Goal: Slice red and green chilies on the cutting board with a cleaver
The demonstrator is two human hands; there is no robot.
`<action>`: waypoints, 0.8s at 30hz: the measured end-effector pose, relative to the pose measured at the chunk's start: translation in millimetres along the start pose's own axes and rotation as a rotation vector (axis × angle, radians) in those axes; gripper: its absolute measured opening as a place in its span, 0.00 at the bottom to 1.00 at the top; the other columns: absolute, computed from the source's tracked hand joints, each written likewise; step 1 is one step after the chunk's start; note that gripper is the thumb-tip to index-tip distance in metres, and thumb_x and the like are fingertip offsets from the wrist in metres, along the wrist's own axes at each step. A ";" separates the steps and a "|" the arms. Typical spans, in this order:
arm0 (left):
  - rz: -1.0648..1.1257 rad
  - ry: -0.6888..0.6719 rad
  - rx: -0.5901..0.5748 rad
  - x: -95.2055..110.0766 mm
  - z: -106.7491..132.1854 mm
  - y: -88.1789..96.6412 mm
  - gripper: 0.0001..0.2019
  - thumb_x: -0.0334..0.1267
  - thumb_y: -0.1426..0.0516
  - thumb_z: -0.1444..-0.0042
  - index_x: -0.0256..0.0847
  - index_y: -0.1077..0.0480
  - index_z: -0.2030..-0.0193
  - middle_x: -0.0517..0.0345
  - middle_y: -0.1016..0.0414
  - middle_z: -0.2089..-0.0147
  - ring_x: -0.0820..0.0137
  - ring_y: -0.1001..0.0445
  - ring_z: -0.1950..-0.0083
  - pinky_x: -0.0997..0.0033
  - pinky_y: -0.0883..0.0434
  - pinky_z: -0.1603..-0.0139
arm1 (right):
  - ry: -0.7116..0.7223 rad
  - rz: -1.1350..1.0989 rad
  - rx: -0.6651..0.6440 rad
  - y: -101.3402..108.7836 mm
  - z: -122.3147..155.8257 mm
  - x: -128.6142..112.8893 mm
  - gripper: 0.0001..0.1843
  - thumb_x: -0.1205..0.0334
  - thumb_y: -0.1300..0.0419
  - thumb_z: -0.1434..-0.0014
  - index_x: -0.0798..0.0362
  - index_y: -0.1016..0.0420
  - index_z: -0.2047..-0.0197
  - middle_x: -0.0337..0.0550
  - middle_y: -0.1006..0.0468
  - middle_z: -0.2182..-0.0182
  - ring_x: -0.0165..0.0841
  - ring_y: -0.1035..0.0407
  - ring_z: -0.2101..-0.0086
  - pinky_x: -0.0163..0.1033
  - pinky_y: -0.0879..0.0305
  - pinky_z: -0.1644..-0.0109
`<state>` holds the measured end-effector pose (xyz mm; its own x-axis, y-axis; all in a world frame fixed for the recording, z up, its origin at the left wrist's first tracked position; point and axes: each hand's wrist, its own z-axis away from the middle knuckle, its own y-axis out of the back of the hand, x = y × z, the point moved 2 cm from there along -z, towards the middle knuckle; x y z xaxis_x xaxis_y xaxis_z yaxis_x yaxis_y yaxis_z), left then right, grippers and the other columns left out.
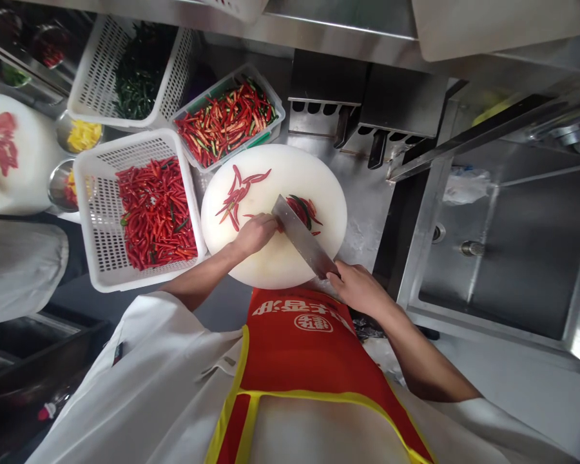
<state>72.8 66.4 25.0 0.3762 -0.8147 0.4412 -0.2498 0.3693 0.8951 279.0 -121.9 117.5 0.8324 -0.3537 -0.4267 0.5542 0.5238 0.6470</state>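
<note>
Red cloth of an apron [294, 354], edged in yellow, hung over the person's white coat [169, 367], and just past it a round white chopping board [261, 267] lay on the steel counter [367, 219]. From where I stood, the right hand [357, 287] had its fingers wrapped round the handle of a cleaver [302, 240], whose broad blade slanted across the board, its far end towards the left hand [257, 233]. That hand was bent over the board with its fingers curled, right beside the blade; I could not tell whether the fingertips pinched a pepper there. On the right of the blade lay a small bunch of peppers [312, 212], red with some dark green, partly hidden by the steel. Across the left part of the board, red pepper pieces [236, 196] were loosely spread.

Left of the board stood a white basket [89, 212] heaped with red chillies [154, 219], and behind the board a clear tub [279, 111] was full of cut chillies [227, 125]. Another white basket, farther back, held dark green strips [140, 84]. Off to the right, a crumpled plastic bag [466, 185] lay in the steel sink [512, 277]
</note>
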 end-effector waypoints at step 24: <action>0.153 -0.150 0.060 -14.9 0.0 -5.6 0.12 0.35 0.51 0.33 0.38 0.27 0.57 0.47 0.24 0.55 0.63 0.27 0.54 0.59 0.27 0.52 | -0.028 0.009 0.026 -14.9 -48.2 -26.4 0.09 0.61 0.52 0.31 0.56 0.34 0.57 0.53 0.22 0.67 0.42 0.27 0.65 0.39 0.50 0.68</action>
<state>68.6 76.5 13.4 0.1937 -0.8102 0.5532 -0.3479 0.4705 0.8109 249.0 -83.0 88.6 0.8366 -0.3712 -0.4029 0.5461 0.5069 0.6669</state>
